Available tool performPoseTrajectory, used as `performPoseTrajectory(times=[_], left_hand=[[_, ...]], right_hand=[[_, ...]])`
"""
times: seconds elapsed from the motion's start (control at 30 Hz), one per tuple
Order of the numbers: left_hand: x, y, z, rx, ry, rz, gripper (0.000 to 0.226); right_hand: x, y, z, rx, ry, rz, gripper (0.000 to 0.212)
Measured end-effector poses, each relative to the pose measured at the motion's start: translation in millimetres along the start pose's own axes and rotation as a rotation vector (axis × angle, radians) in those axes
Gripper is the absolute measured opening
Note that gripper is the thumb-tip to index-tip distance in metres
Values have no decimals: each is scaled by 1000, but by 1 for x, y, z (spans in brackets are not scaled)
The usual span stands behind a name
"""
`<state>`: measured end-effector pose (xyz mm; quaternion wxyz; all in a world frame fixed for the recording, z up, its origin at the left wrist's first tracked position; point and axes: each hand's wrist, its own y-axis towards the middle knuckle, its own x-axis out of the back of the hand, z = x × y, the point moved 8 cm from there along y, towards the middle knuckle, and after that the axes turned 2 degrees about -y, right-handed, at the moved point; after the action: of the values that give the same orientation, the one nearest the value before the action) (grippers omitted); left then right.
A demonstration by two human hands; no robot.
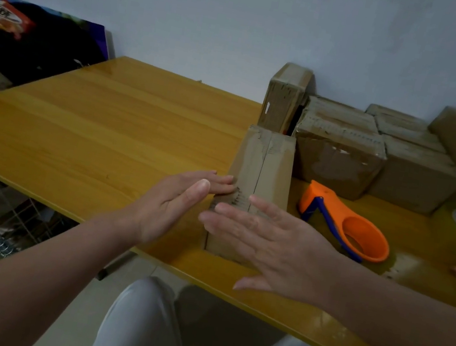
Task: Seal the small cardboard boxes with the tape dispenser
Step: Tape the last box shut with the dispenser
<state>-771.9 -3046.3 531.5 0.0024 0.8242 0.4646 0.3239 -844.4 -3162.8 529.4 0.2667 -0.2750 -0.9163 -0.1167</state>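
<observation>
As your flat left hand (173,203) touched the box (264,164), your right hand (278,241) hovered flat above; neither gripped. Beside it lay the tape dispenser (348,223).

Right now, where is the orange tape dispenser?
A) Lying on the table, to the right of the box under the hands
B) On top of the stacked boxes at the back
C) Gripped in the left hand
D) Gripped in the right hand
A: the tape dispenser lies on the table beside the box, while the left hand and right hand are at the box with straight fingers, holding nothing.
</observation>
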Motion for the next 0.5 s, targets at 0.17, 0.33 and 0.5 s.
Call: performPoseTrajectory(times=[0.17, 0.33, 0.5], left_hand=[[0, 2, -1, -17, -26, -20, 65], [1, 3, -7, -40, -24, -34, 68], [3, 4, -12, -40, 25, -44, 57]], right_hand=[[-5, 3, 4, -36, -72, -19, 93], [-3, 2, 4, -39, -50, -32, 88], [-4, -5, 7, -21, 16, 6, 92]])
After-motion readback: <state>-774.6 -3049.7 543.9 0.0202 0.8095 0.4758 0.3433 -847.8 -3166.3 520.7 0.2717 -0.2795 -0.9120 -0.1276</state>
